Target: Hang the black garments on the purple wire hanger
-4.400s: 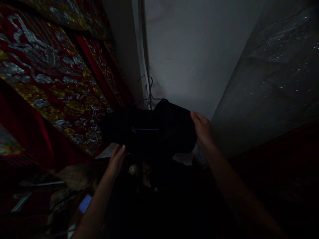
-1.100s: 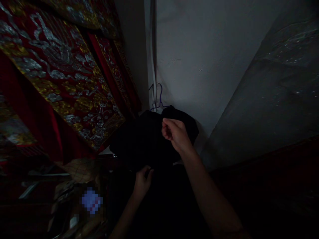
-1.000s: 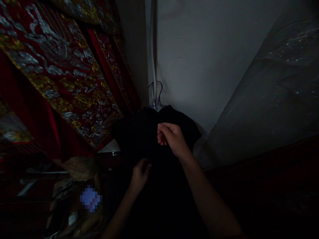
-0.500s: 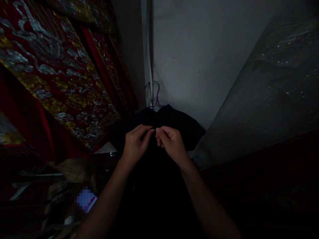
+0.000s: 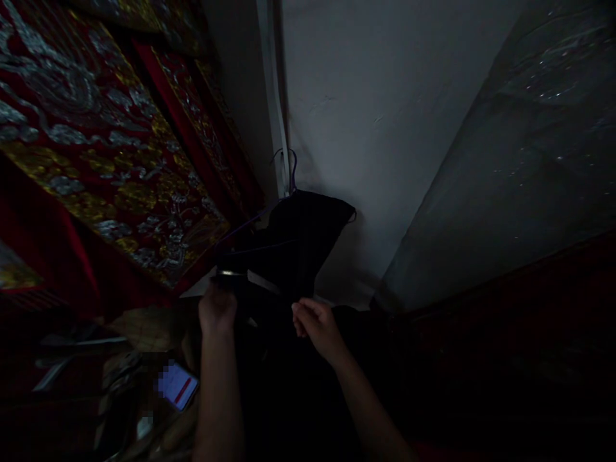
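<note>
A black garment (image 5: 308,237) hangs aslant from a thin purple hanger (image 5: 294,168) against the wall. The hanger's left arm shows bare, while dark cloth still covers its right side. Below, at the garment's left edge, is my left hand (image 5: 218,308); its fingers are lost in shadow and blur, so its grip cannot be made out. My right hand (image 5: 315,324) is closed in a pinch at the black cloth, lower and to the right. In the dimness the cloth's folds merge with the dark area below.
Red cloth with gold and silver embroidery (image 5: 120,141) hangs at the left. A lit phone (image 5: 178,386) lies among cluttered items at lower left. A pale strap (image 5: 279,96) runs down the wall to the hanger. Clear plastic sheeting (image 5: 510,167) covers something at right.
Both hands have come down and moved apart, the left one further left. The garment has slipped from the hanger's left arm and now slants. My view has shifted slightly.
</note>
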The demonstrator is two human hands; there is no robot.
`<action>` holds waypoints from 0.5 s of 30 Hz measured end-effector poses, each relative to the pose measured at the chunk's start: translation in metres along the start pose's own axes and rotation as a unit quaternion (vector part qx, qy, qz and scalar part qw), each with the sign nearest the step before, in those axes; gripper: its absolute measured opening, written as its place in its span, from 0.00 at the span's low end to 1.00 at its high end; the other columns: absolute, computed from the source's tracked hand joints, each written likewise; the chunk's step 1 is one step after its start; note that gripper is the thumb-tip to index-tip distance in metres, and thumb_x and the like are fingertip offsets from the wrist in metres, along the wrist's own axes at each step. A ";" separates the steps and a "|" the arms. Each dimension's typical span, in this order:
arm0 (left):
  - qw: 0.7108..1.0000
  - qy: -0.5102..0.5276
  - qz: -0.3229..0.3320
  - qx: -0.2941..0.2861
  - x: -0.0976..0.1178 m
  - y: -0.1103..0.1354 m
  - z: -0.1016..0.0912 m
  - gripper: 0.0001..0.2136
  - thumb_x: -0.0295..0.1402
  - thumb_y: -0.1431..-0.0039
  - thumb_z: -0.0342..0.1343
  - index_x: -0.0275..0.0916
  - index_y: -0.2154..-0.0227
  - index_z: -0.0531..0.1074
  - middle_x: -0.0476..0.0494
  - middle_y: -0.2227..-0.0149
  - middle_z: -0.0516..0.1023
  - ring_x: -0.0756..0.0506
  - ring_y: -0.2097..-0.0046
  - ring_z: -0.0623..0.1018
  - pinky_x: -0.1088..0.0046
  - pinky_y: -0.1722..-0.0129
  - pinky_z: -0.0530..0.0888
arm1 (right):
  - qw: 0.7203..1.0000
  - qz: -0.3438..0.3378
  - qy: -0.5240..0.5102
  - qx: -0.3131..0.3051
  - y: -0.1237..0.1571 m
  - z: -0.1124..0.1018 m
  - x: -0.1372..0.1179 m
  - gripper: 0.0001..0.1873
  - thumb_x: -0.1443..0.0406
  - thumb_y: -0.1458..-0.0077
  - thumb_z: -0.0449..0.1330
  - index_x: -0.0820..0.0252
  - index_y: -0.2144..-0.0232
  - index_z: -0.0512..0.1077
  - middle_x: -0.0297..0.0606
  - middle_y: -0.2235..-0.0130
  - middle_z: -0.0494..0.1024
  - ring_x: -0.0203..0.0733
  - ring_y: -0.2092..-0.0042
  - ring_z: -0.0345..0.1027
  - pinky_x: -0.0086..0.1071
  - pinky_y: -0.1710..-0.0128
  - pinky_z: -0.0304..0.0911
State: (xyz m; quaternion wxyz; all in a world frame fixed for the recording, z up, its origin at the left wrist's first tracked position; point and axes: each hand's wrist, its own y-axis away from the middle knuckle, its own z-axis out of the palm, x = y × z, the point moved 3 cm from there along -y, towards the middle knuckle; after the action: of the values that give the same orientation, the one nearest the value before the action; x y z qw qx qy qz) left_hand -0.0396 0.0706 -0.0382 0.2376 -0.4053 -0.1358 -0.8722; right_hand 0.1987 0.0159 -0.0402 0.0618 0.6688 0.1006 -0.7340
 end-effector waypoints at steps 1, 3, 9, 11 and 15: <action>0.999 -0.005 -0.030 0.010 -0.015 0.007 -0.008 0.08 0.31 0.42 0.56 0.38 0.77 0.70 0.53 0.81 0.71 0.51 0.76 0.74 0.76 0.69 0.72 | 1.000 0.005 -0.001 0.006 0.001 -0.001 0.002 0.23 0.47 0.45 0.56 0.57 0.80 0.65 0.29 0.83 0.63 0.33 0.80 0.56 0.29 0.78 0.52; 0.996 -0.018 -0.077 0.026 -0.039 0.024 -0.016 0.06 0.29 0.44 0.57 0.37 0.76 0.71 0.51 0.79 0.74 0.50 0.74 0.76 0.75 0.68 0.72 | 1.000 0.005 0.014 0.026 0.002 -0.008 0.007 0.24 0.47 0.44 0.56 0.57 0.81 0.65 0.30 0.83 0.63 0.34 0.79 0.57 0.29 0.77 0.54; 0.984 -0.114 -0.089 -0.104 -0.043 0.074 0.018 0.09 0.36 0.50 0.67 0.36 0.70 0.76 0.49 0.69 0.78 0.48 0.66 0.77 0.76 0.63 0.71 | 0.975 -0.091 0.131 0.154 0.006 -0.035 0.006 0.14 0.53 0.42 0.58 0.58 0.70 0.70 0.37 0.67 0.74 0.42 0.61 0.69 0.34 0.58 0.63; 0.960 -0.178 -0.048 -0.212 -0.032 0.091 0.044 0.10 0.40 0.45 0.64 0.37 0.69 0.76 0.48 0.67 0.77 0.47 0.63 0.77 0.75 0.60 0.71 | 0.978 -0.114 0.136 0.107 0.006 -0.029 0.001 0.16 0.55 0.43 0.61 0.57 0.56 0.70 0.41 0.54 0.76 0.46 0.50 0.69 0.37 0.47 0.62; 0.860 -0.334 0.101 -0.373 -0.017 0.111 0.086 0.09 0.39 0.39 0.59 0.39 0.66 0.78 0.43 0.59 0.76 0.43 0.53 0.75 0.70 0.49 0.69 | 0.981 -0.133 0.137 -0.019 0.004 -0.013 -0.008 0.22 0.61 0.46 0.63 0.57 0.49 0.69 0.41 0.50 0.76 0.47 0.46 0.69 0.39 0.45 0.64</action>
State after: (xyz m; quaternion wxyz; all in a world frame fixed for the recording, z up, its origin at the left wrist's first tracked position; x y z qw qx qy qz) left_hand 0.0833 0.0188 0.0087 0.0960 -0.7419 0.1701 -0.6415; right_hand 0.2134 0.0149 -0.0341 -0.0384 0.7425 0.2103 -0.6348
